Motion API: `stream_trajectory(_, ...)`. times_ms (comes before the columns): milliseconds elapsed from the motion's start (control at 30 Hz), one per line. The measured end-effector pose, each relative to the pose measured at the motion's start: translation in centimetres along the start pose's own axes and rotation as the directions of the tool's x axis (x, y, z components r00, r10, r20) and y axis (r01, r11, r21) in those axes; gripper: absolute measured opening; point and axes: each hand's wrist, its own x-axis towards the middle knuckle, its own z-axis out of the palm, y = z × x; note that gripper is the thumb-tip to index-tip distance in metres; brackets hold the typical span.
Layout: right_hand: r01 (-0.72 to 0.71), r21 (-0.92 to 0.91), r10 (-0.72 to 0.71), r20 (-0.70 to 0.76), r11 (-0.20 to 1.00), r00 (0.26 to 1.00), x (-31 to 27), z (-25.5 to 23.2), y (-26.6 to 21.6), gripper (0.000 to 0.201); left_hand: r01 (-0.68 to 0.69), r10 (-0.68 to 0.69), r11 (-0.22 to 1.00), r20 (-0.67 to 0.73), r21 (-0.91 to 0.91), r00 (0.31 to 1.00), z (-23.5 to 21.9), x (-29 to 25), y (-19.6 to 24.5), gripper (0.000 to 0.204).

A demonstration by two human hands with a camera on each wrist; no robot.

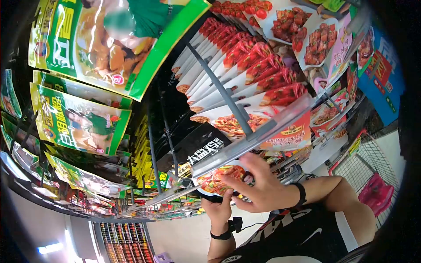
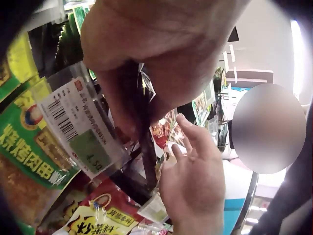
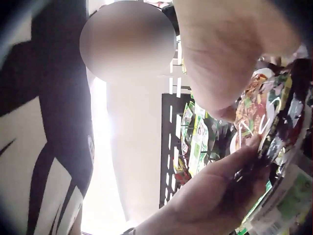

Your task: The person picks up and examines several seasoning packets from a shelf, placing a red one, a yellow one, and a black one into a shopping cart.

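Observation:
In the head view my left hand [image 1: 217, 212] grips the edge of a dark seasoning packet [image 1: 215, 179] with a picture of a cooked dish on its front, the thumb lying over the edge. My right hand [image 1: 265, 190] reaches across from the right with fingers spread at the packet's front. In the left wrist view, the left hand [image 2: 156, 49] pinches the packet's dark edge, seen nearly edge-on, and the right hand [image 2: 193, 178] lies loosely opened beyond it. The right wrist view shows the packet's shiny printed face [image 3: 254, 105], with the left thumb on it.
A clear label strip [image 1: 258, 136] crosses in front of hanging red-and-white packets [image 1: 245, 83], close above the hands. Metal hooks hold green packets [image 1: 81, 118] on the left. At right stands a shopping cart [image 1: 368, 153] containing a pink bag [image 1: 377, 193].

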Motion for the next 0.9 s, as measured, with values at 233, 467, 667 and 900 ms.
stream_trajectory(233,0.134,-0.164,-0.072,0.340,0.977,0.938,4.2,-0.5,-1.5,0.064,-0.049,0.048,0.998,-0.004,-0.042,0.999,1.7,2.2,1.5,0.036)
stream_trajectory(467,0.147,-0.189,-0.049,0.444,0.971,0.895,4.9,-0.4,-2.3,0.059,-0.138,0.114,0.983,0.188,0.123,0.976,0.0,3.1,1.5,0.038)
stream_trajectory(667,0.157,-0.275,-0.047,0.369,0.948,0.928,4.5,1.6,-2.7,0.061,-0.177,0.146,0.981,0.293,0.081,0.945,-0.8,3.8,0.3,0.049)
stream_trajectory(900,0.179,-0.373,-0.011,0.409,0.910,0.912,4.8,2.2,-3.6,0.055,-0.221,0.181,0.971,0.324,0.092,0.929,-1.5,1.9,1.1,0.084)
